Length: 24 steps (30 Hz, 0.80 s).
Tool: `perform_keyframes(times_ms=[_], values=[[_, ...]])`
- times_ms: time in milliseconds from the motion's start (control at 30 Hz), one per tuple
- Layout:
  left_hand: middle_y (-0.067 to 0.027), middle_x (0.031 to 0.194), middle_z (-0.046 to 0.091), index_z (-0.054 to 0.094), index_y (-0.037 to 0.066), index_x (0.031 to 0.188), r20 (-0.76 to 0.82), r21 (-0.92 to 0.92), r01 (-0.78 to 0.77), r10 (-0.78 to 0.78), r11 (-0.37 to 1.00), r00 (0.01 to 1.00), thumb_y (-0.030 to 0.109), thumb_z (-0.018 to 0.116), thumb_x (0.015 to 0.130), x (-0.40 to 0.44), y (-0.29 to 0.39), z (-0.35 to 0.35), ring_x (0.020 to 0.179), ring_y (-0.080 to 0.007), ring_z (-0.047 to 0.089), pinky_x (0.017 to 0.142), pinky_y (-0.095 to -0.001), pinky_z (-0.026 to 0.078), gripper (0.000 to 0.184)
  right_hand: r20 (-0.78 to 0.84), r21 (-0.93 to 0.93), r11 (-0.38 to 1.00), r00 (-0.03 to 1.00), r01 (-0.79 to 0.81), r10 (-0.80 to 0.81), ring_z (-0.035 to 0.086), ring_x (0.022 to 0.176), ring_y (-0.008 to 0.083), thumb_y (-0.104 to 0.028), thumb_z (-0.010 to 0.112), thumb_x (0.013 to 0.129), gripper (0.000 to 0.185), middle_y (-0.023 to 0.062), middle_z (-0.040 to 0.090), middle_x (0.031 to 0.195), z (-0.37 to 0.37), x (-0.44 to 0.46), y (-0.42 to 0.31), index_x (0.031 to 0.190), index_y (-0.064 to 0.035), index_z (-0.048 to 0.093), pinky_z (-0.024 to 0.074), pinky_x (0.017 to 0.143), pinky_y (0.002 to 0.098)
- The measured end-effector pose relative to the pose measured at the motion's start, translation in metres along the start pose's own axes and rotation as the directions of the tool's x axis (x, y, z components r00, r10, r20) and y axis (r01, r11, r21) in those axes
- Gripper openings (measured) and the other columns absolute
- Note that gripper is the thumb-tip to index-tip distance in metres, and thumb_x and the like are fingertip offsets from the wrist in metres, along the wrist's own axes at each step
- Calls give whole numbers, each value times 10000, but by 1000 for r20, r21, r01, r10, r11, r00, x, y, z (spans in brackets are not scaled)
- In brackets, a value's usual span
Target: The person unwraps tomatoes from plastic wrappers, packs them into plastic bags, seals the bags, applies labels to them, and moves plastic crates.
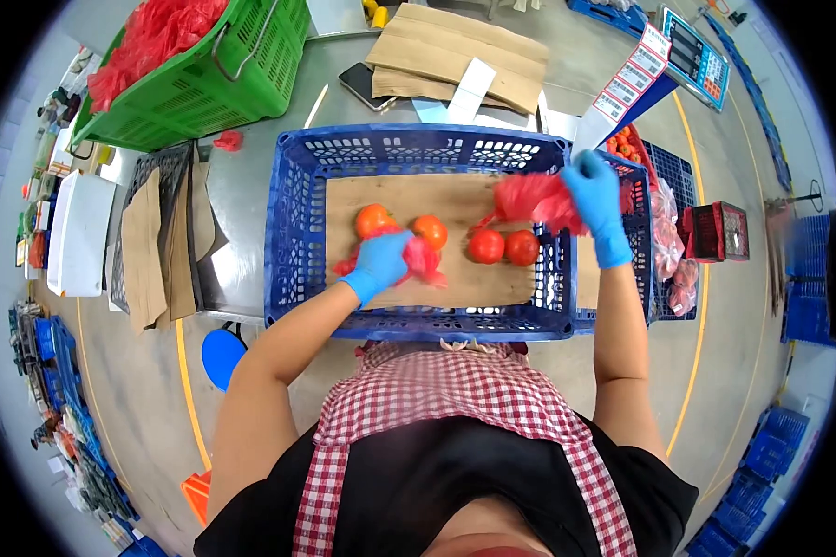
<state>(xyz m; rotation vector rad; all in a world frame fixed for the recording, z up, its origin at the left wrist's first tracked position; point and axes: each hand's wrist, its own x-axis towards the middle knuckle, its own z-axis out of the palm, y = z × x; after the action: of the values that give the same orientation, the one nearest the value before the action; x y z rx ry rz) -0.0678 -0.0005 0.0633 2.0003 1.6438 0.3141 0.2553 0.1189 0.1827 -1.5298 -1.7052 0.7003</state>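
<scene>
Got four tomatoes on brown cardboard liner (pixel 464 292), inside blue crate (pixel 427 128). Split as left pair (pixel 373 220) (pixel 429 232) and right pair (pixel 487 246) (pixel 522 248). Round, so no useful long axis. Left pair just beyond left fingers, one straight to far side, one to far right. Closer to left hand (pixel 379 263) than to right hand (pixel 594 193). Right pair side by side, left and near of right fingers; right hand nearer to these.

Smooth, glossy skins. Orange-red on left pair, deeper red on right pair.

Left fingers closed around crumpled red bag (pixel 424 262), low over liner, with red showing either side of glove. Right fingers pinching loose red bag (pixel 539 200) by right end, over crate's right rim; stretched leftward, thin tail reaching near right pair. Motion blur on both, so exact fingertip contact not readable.

Around that: second blue crate (pixel 643 251) hard against right side, bagged tomatoes (pixel 665 232) farther right. Scale (pixel 698 63) with label strip (pixel 630 74) at far right. Phone (pixel 362 87) and cardboard sheets (pixel 455 42) beyond crate. Green crate (pixel 260 79) at far left, heaped with red bags (pixel 158 46), on metal table (pixel 241 181).
</scene>
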Motion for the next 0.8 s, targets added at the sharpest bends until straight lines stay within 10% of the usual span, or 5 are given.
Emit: perform_keyframes(times_ms=[67,167,400,600,800], values=[[-127,927,649,589,26,1051,-113,-744,99,-271,661,956,173,577,818,18,-6,-10,834,-215,614,753,-344,480,276,133,-296,948,988,120,-83,606,649,302,-194,577,738,406,174,609,725,31,-20,-5,1137,-131,538,488,612,377],[-108,934,651,600,6,1035,-257,-634,34,-252,773,933,175,630,792,26,-22,-78,849,-162,602,759,-307,485,298,558,-616,630,827,472,-74,628,687,308,-161,544,760,417,155,638,766,77,-30,17,1176,-180,541,493,601,398],[-100,1109,587,510,9,1184,43,-997,61,-356,39,933,111,595,788,-35,-39,-151,992,-173,564,853,-303,466,418,798,-596,297,592,747,113,627,690,291,-145,499,783,195,142,646,763,139,-22,73,818,-111,687,494,595,370],[-107,1124,558,468,15,1217,95,-994,63,-449,-85,888,135,597,787,-64,-33,-124,1044,-213,545,906,-347,442,465,552,-245,928,827,280,-103,609,626,255,-203,569,785,203,177,605,693,92,-14,-39,817,-18,648,472,593,345],[-102,1122,538,455,53,1197,-13,-951,-34,-69,-307,998,212,510,862,-3,11,-87,987,-225,555,927,-357,431,375,362,353,908,861,228,-357,554,609,207,-221,603,773,209,143,570,670,154,-66,-149,829,-21,629,422,555,330]])
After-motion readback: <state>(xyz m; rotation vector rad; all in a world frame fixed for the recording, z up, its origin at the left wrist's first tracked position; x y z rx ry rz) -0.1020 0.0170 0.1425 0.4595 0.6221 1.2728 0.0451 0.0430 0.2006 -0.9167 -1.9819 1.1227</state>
